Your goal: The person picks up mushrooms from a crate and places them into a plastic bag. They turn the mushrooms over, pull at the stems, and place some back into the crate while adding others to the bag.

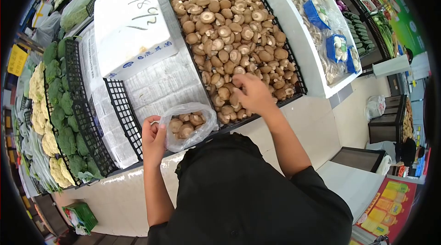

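A clear plastic bag (210, 117) with several brown mushrooms (185, 130) in it lies open at the front edge of the display. The fingers of my left hand (154, 135) pinch its left rim. Over the lower part of a big heap of brown mushrooms (225, 29) in a black crate (294, 52) is my right hand (252, 92). Its fingers are curled down at the mushrooms, and whatever is between them is too small to make out.
Left of the heap stands a white foam box (128, 24) on newspaper. Broccoli (64, 107) and cauliflower (41, 102) fill crates farther left. At right, a white foam tray (294, 29) holds pale mushrooms and blue packs (316, 14).
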A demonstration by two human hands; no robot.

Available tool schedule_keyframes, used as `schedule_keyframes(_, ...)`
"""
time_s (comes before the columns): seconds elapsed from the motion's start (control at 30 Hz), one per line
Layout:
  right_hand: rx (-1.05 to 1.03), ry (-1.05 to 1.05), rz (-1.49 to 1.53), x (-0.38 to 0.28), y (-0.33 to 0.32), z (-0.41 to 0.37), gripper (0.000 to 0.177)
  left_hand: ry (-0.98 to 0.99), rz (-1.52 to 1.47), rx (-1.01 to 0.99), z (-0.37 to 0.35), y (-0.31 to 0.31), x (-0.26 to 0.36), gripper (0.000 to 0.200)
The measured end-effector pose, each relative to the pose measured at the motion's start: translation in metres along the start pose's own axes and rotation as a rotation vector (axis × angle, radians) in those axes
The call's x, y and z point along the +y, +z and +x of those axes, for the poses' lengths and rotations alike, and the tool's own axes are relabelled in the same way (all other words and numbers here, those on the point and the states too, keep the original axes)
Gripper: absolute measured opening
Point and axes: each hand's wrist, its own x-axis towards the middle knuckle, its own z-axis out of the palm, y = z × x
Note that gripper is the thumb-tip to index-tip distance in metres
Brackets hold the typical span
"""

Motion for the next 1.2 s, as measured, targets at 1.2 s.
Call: schedule_keyframes(1.2, -0.736, 0.429, 1.115, -0.076, 0.102, -0.001, 0.050, 0.202, 0.113, 0.056, 0.006, 0.003, 0.012, 0.022)
